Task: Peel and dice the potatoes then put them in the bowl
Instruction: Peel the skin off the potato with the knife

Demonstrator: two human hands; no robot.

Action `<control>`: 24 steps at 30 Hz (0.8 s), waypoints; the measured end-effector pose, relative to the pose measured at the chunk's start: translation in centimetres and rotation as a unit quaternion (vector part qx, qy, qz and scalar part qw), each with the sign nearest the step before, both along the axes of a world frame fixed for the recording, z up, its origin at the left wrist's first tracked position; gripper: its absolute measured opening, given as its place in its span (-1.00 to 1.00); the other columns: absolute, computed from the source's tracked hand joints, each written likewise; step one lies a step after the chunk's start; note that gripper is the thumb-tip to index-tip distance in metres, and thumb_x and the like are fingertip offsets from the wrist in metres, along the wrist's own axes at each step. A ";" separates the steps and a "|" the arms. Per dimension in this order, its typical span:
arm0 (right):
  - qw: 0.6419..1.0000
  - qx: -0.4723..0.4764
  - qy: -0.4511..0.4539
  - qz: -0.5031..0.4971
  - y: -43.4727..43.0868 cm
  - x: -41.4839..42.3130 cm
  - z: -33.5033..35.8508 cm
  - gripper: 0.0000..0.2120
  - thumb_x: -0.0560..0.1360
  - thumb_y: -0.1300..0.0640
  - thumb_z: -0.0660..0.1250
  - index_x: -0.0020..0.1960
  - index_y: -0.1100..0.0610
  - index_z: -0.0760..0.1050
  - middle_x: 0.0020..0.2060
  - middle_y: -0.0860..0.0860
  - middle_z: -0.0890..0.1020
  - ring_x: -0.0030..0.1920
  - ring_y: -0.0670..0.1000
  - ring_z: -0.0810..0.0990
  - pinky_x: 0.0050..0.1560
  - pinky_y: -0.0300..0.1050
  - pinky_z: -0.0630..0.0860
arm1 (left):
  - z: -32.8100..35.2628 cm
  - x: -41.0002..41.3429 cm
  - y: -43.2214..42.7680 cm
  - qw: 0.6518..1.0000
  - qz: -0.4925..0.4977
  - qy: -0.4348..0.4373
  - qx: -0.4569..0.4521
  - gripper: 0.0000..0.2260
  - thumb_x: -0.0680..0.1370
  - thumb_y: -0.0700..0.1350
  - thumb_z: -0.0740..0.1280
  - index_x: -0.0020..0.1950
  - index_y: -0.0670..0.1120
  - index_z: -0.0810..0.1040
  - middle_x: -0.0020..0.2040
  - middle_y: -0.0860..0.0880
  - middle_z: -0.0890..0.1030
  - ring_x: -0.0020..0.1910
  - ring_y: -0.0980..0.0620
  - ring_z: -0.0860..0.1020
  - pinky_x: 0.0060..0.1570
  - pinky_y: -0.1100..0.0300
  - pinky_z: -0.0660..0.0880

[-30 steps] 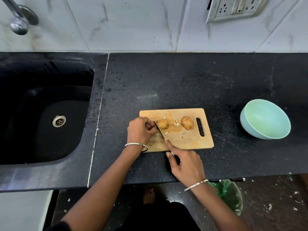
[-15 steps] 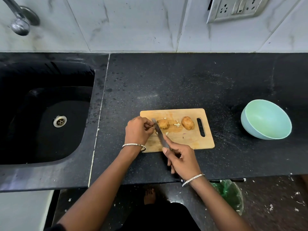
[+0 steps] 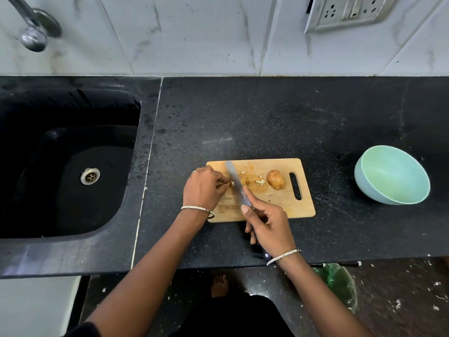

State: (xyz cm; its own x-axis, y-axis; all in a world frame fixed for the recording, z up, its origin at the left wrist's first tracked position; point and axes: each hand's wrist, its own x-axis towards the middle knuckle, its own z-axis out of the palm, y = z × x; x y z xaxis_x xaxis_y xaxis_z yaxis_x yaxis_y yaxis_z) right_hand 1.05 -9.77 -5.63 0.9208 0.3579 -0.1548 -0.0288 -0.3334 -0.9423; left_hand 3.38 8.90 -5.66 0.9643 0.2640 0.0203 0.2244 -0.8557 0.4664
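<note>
At the bottom of the frame, a bare foot (image 3: 220, 285) stood on a floor strewn with pale scraps, and a green-lined bin (image 3: 339, 283) sat just under the counter edge at lower right. Above these, the right hand (image 3: 269, 227) was closed around the dark handle of a knife (image 3: 237, 184), forefinger laid along the spine; the blade ran up and to the left across the cutting board (image 3: 279, 207), its tip near the board's far left corner. The left hand (image 3: 202, 188), fingers curled and pinched together, rested at the board's left edge; it appeared to hold a small pale piece against the blade, though this could not be told for certain. Just right of the blade lay a partly cut potato (image 3: 243, 179), with small pale bits (image 3: 261, 182) beside it. A whole unpeeled potato (image 3: 276, 180) lay further right, near the board's handle slot. The pale green bowl (image 3: 392, 175) stood well apart at mid-right on the black countertop (image 3: 267, 117). The sink (image 3: 68, 166) filled the left side, with a tap (image 3: 31, 32) at upper left and a socket plate (image 3: 349, 10) at upper right.
</note>
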 end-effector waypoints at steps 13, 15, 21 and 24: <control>0.978 -0.152 -0.139 0.037 -0.6 -0.8 -1.0 -0.58 0.56 -0.19 0.19 0.39 -0.48 0.26 -0.57 0.06 0.49 -0.58 0.07 0.39 -0.55 -0.02 0.44 | -0.3 0.1 -0.2 1.000 -0.003 -0.010 -0.006 -0.90 0.47 -0.07 0.45 -0.03 0.01 0.71 -0.08 0.00 0.65 -0.07 -0.04 0.53 -0.17 0.15 0.44; 0.966 -0.184 -0.174 0.043 -0.6 -0.6 -0.5 -0.58 0.58 -0.13 0.21 0.41 -0.39 0.30 -0.64 -0.03 0.32 -0.59 0.03 0.29 -0.58 -0.20 0.22 | -0.4 -0.1 -0.1 0.999 0.019 -0.026 -0.020 -0.88 0.45 -0.06 0.48 -0.03 0.01 0.71 -0.10 0.01 0.66 -0.08 -0.02 0.56 -0.16 0.15 0.46; 0.951 -0.232 -0.197 0.054 -0.9 -0.5 0.3 -0.57 0.58 -0.07 0.24 0.44 -0.28 0.35 -0.64 -0.05 0.21 -0.60 -0.01 0.25 -0.57 -0.26 0.15 | -0.5 -0.4 -0.1 0.997 0.054 -0.039 -0.030 -0.91 0.45 -0.10 0.49 -0.06 0.00 0.71 -0.14 0.01 0.66 -0.12 -0.01 0.58 -0.19 0.16 0.46; 0.949 -0.241 -0.196 0.061 -0.7 -0.4 0.3 -0.56 0.58 -0.08 0.23 0.44 -0.29 0.34 -0.62 -0.05 0.25 -0.58 -0.01 0.28 -0.54 -0.12 0.30 | -0.5 -0.4 -0.1 0.997 0.065 -0.033 -0.037 -0.91 0.45 -0.12 0.48 -0.07 0.01 0.71 -0.15 0.02 0.66 -0.14 0.01 0.58 -0.20 0.16 0.46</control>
State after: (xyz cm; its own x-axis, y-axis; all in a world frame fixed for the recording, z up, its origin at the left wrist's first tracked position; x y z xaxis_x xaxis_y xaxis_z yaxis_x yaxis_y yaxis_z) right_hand 0.61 -10.47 -5.28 0.8979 0.4398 0.0174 0.3582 -0.7071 -0.6097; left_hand 2.93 8.75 -6.20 0.9192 0.3895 0.0580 0.2978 -0.7839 0.5447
